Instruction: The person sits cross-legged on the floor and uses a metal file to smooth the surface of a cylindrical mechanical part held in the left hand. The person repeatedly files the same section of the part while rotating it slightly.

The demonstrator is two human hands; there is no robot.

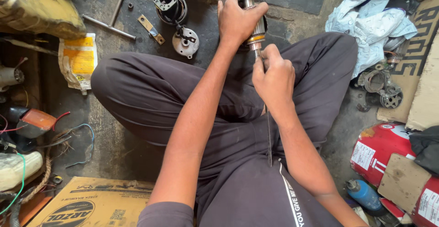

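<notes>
The motor armature (pixel 250 14) is a slim metal shaft with a ribbed core and a brass-coloured ring near its lower end. It stands roughly upright above the lap. A thin dark blade (pixel 268 131) runs from its lower tip downward.

Motor parts (pixel 176 14) and rods (pixel 109 25) are crowding the far-left floor; rags (pixel 370 21) and a red cylinder (pixel 384 154) are blocking the right. Bare floor (pixel 116 151) is lying open near left, before the box (pixel 91 202).
</notes>
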